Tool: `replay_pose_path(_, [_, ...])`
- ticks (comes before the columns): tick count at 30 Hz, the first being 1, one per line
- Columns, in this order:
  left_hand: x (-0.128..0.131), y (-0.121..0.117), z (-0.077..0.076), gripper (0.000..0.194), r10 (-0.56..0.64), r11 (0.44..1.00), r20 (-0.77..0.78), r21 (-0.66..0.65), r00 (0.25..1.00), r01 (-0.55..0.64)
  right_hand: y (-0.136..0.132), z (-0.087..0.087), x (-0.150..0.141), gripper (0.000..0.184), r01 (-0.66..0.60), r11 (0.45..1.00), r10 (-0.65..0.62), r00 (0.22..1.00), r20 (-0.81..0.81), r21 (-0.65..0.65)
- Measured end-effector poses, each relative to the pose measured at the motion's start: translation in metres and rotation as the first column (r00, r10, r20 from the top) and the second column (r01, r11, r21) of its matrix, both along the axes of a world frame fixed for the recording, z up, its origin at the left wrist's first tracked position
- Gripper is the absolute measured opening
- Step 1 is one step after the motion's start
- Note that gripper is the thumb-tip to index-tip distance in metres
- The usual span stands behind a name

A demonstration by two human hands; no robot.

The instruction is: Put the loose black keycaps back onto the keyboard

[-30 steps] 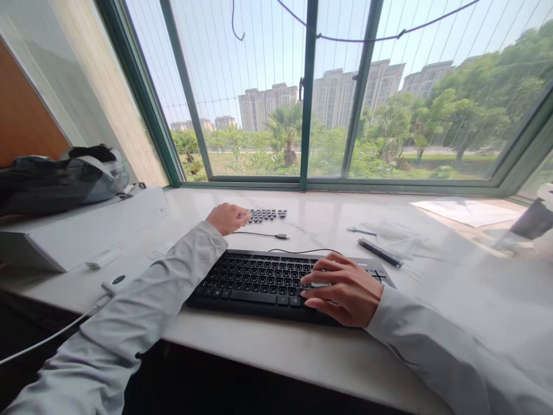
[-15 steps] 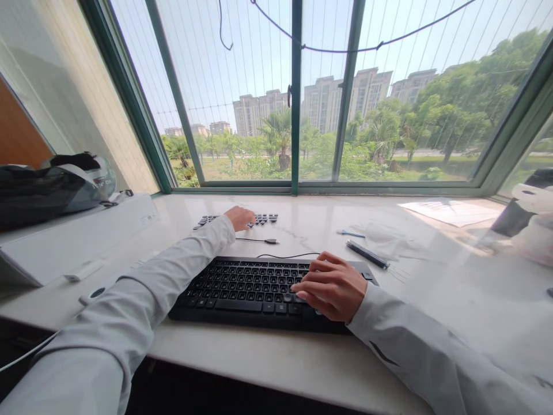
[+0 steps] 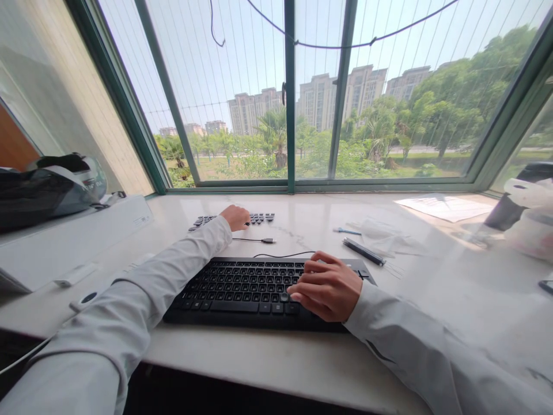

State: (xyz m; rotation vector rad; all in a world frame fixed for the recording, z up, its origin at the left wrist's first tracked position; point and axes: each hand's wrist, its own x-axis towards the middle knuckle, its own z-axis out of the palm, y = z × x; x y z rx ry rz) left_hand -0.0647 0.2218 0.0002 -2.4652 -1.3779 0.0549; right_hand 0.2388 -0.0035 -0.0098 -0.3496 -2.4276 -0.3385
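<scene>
The keyboard (image 3: 235,291) lies on the table (image 3: 242,346); left of it, a white box (image 3: 82,239) carries a black bag (image 3: 45,193). Behind it, the left hand (image 3: 236,217) bends over loose keycaps (image 3: 262,218). The right hand (image 3: 330,286), fingers bent, hides its right keys. I cannot tell if either pinches anything.

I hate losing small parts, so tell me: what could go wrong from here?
The left hand is among the loose keycaps and might knock them out of their rows. The left sleeve lies near the cable plug and could drag its cord. The right hand, at the keyboard, might nudge it.
</scene>
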Motion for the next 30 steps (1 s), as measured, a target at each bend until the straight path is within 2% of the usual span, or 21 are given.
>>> replay_pose_path(9, [0.000,-0.007,-0.002,0.028,0.053,0.998,-0.040,0.046,0.998,-0.051,-0.001,0.002,-0.001,0.023,0.010,1.000,-0.010,1.000,0.014,0.003])
replay_pose_path(14, [0.003,-0.022,0.008,0.027,0.044,0.997,0.034,0.068,0.998,-0.046,0.000,-0.001,0.001,0.021,0.014,1.000,-0.014,1.000,-0.004,0.010])
replay_pose_path(17, [0.008,-0.049,0.018,0.026,-0.012,0.995,0.116,0.096,0.993,0.001,0.001,-0.002,0.002,0.021,0.037,0.999,-0.037,0.999,-0.026,0.016])
replay_pose_path(18, [0.011,-0.061,0.021,0.024,-0.071,0.992,0.175,0.118,0.982,0.051,0.001,-0.002,0.003,0.021,0.047,0.999,-0.046,0.998,-0.031,0.016])
replay_pose_path(21, [0.019,-0.102,0.027,0.021,-0.251,0.963,0.337,0.181,0.907,0.199,0.001,0.000,0.004,0.020,0.070,0.997,-0.070,0.997,-0.034,0.011])
replay_pose_path(24, [0.027,-0.140,0.028,0.018,-0.381,0.925,0.447,0.174,0.809,0.339,0.001,0.000,0.004,0.017,0.087,0.996,-0.087,0.996,-0.032,-0.001])
replay_pose_path(27, [0.034,-0.168,0.025,0.013,-0.437,0.893,0.518,0.152,0.736,0.423,0.001,-0.001,0.004,0.015,0.106,0.994,-0.106,0.994,-0.022,-0.009])
replay_pose_path(30, [0.039,-0.183,0.021,0.007,-0.446,0.862,0.570,0.068,0.690,0.502,0.001,-0.001,0.004,0.014,0.139,0.990,-0.139,0.990,-0.007,-0.001])
